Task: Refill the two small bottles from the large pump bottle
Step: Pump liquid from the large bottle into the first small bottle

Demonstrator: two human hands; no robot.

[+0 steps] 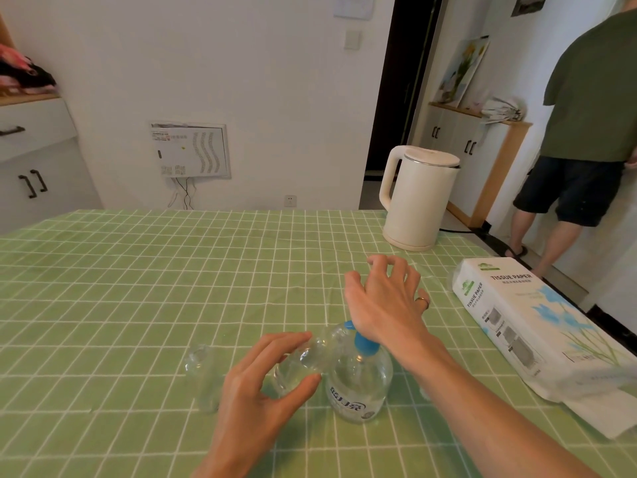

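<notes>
Left hand (255, 384) grips small bottle (303, 360) tilted at pump bottle (358, 377) spout; right hand (382, 301), fingers spread, presses pump. Misaligned mouth risks spillage onto counter (138, 288).

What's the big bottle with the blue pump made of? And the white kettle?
The big pump bottle looks like clear glossy plastic; the tablecloth shows through it. The kettle seems matte cream plastic, with a shiny, likely metal, rim under its lid.

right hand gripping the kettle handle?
No. The right hand is open with fingers spread, its heel pressing on the blue pump head of the large pump bottle, well short of the kettle.
</notes>
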